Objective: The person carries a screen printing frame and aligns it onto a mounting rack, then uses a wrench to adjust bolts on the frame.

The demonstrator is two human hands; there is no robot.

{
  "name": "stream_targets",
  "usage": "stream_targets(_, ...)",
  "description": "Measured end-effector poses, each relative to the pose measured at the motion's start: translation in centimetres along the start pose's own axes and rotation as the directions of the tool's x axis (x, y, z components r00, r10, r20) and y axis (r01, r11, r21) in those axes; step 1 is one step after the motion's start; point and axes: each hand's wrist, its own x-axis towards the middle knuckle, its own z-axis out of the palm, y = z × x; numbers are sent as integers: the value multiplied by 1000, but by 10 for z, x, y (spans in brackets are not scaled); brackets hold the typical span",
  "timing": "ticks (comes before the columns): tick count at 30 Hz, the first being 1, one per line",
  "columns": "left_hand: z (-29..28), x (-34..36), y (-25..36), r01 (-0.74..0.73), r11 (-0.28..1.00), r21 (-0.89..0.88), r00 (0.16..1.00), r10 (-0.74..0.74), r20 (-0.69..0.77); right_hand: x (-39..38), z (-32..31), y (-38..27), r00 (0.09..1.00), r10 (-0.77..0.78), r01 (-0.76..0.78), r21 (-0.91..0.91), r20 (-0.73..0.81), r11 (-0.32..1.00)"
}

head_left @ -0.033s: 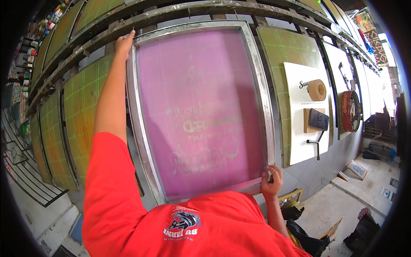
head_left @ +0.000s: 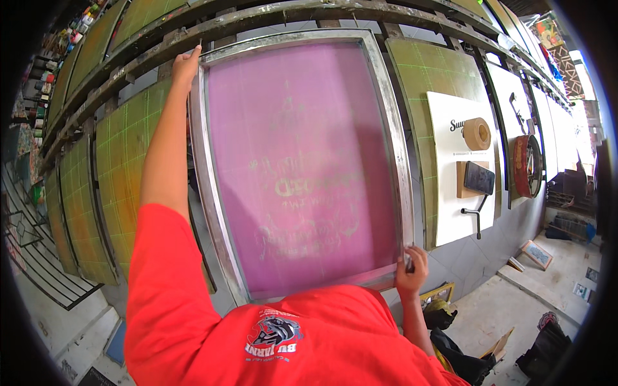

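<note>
Fingers of the right hand [head_left: 412, 273] are bent around the near right corner of the purple screen [head_left: 299, 154], beyond the red shirt [head_left: 183, 309]. The left hand [head_left: 186, 66] touches the far left corner, near a dark rail [head_left: 238, 24]; how far its fingers close, I cannot tell.

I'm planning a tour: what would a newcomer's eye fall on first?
The purple screen in its grey frame fills the middle, left hand at its upper left, right hand at its lower right. A bright red shirt spreads below; a brown tape roll lies to the right.
</note>
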Motion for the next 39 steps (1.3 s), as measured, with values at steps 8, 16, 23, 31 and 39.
stream_targets(8, -127, -268, -66, -14, 985, -169, 960, 60, 273, -33, -14, 55, 801, 556, -599, 276, 222, 752)
stream_targets(16, -221, -561, -122, 335, 910, -244, 877, -207, 434, -31, 0, 73, 872, 389, -486, 443, 296, 753)
stream_targets(23, -194, -583, -122, 377, 883, -281, 863, -224, 453, -22, -1, 80, 817, 300, -567, 596, 492, 568)
stream_targets(31, -185, -580, -131, 384, 845, -372, 870, -196, 453, -23, 0, 88, 827, 298, -543, 542, 476, 641)
stream_targets(39, -183, -581, -135, 388, 826, -410, 872, -184, 453, -21, -8, 74, 828, 319, -538, 493, 462, 683)
